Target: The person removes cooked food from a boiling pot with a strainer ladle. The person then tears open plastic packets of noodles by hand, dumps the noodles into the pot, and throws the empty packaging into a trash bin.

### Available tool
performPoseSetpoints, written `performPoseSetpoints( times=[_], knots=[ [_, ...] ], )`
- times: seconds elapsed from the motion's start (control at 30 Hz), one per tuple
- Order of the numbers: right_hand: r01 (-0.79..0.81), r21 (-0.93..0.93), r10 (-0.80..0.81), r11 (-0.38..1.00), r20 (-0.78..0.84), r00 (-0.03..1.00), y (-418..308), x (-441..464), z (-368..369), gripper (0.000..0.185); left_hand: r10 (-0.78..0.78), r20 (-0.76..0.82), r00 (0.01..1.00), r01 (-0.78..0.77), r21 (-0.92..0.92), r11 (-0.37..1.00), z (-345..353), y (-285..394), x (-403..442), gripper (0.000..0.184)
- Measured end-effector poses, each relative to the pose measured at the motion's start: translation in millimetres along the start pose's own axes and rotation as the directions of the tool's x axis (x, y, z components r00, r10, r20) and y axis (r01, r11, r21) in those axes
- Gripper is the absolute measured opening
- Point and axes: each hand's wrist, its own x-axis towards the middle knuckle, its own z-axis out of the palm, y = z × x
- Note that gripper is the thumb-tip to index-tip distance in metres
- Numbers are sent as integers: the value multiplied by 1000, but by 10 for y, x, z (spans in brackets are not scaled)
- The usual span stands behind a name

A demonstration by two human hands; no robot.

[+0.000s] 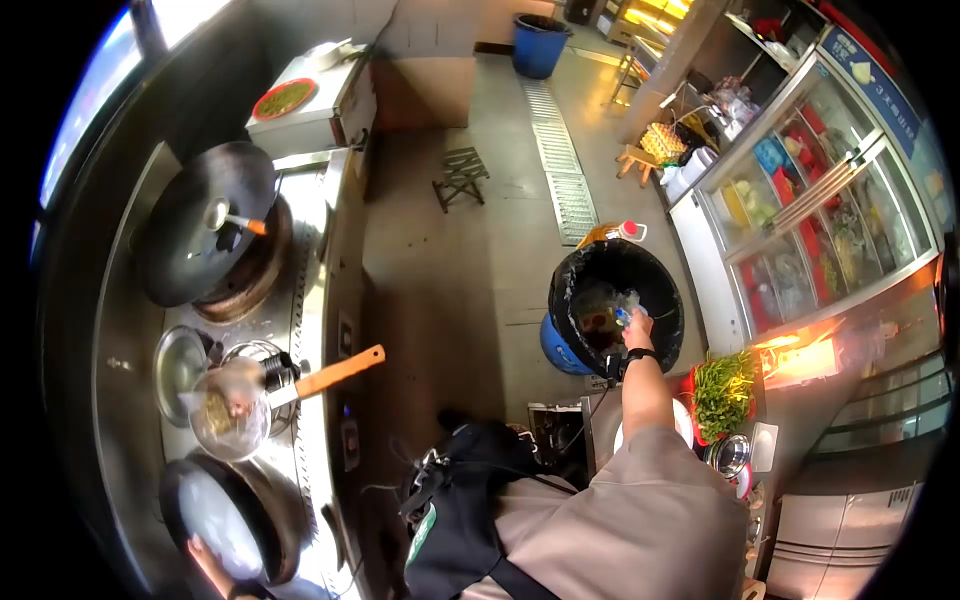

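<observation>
My right hand (637,328) is closed on a piece of clear plastic with a blue part (624,314), inside the mouth of a blue bin (565,345) lined with a black bag (665,283). Some pale waste shows in the bin. At the lower left, my left hand (207,565) is at the edge of a wok (180,490) with a pale, shiny inside; its grip is unclear. A strainer or ladle with a wooden handle (342,372) lies over the stove beside it, with food in its bowl.
Another wok (170,235) holds a ladle (216,214). A metal bowl (182,362) is on the stove (312,270). Behind are a folding stool (462,176) and a second blue bin (537,50). At right are greens (722,392) and a glass-doored fridge (800,220).
</observation>
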Motion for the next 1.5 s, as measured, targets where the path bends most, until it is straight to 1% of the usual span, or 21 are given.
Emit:
performPoseSetpoints(
  times=[0.03,0.1,0.2,0.27,0.33,0.37,0.4,0.43,0.47,0.53,0.63,0.73,0.83,0.9,0.97,1.03,1.13,1.23,1.37,1.43,1.5],
  knots=[
    [-10,1,10,1000,-4,1000,-21,33,3,41,37,-9,999,-37,34,999,115,118,-4,61],
    [71,-356,17,932,239,971,-64,32,79,48,132,4,991,-131,144,981,236,315,10,62],
    [259,-171,-89,951,649,756,-201,-365,329,40,380,86,921,-377,449,810,300,425,-3,64],
    [328,-64,-128,943,838,531,-452,-651,595,37,493,133,860,-454,639,621,364,660,-323,65],
    [421,-188,-34,887,884,466,-619,-503,1083,41,575,115,810,-459,735,499,172,629,-546,67],
    [479,-277,-15,833,854,521,-758,-497,1281,43,614,96,784,-455,761,463,98,607,-594,67],
    [529,-249,-36,811,881,471,-854,-664,1458,44,717,82,693,-498,773,393,34,533,-614,68],
    [574,-214,-75,790,897,437,-970,-859,1609,45,251,-69,966,-104,782,614,106,995,-837,77],
    [591,-219,-52,777,912,407,-1127,-1223,1724,45,287,-113,951,-102,762,639,123,1070,-919,73],
    [726,-38,-23,687,997,74,-1298,-2372,1901,46,292,-181,939,-95,680,727,74,1154,-1216,66],
    [754,116,113,646,963,-245,-1031,-3761,2068,37,159,-211,964,-74,362,929,-127,908,-2072,45],
    [703,172,394,690,726,-564,-400,-4857,2113,33,-125,-235,964,140,47,989,-62,958,-3775,35],
    [701,218,578,679,430,-693,317,-5774,1911,28,-331,-370,868,356,-1,935,-73,277,-5314,32],
    [686,281,651,671,220,-727,691,-6238,1790,27,-538,-535,651,524,-196,829,51,130,-6315,31],
    [658,385,706,647,21,-708,1024,-6638,1546,26,-682,-656,322,600,-416,683,271,-135,-7421,28],
    [640,445,753,627,-136,-644,1262,-6941,1369,27,-776,-630,8,652,-585,481,716,-26,-8294,24],
    [600,496,776,628,-343,-529,1574,-7228,868,27,-835,-485,-260,627,-743,236,1494,37,-9393,24],
    [567,547,786,616,-478,-392,1844,-7384,379,27,-883,-237,-404,541,-841,-22,2400,0,-10007,29],
    [503,572,744,648,-619,-254,2060,-7402,-459,25,-830,-133,-542,346,-935,-76,3368,-260,-10226,42],
    [485,598,745,639,-639,-194,2115,-7394,-882,25,-813,-20,-582,261,-951,-164,3276,-231,-10024,50],
    [405,615,720,677,-669,-186,2102,-7364,-1258,24,-770,-123,-626,319,-942,-109,3626,-665,-10261,66]
  ],
)
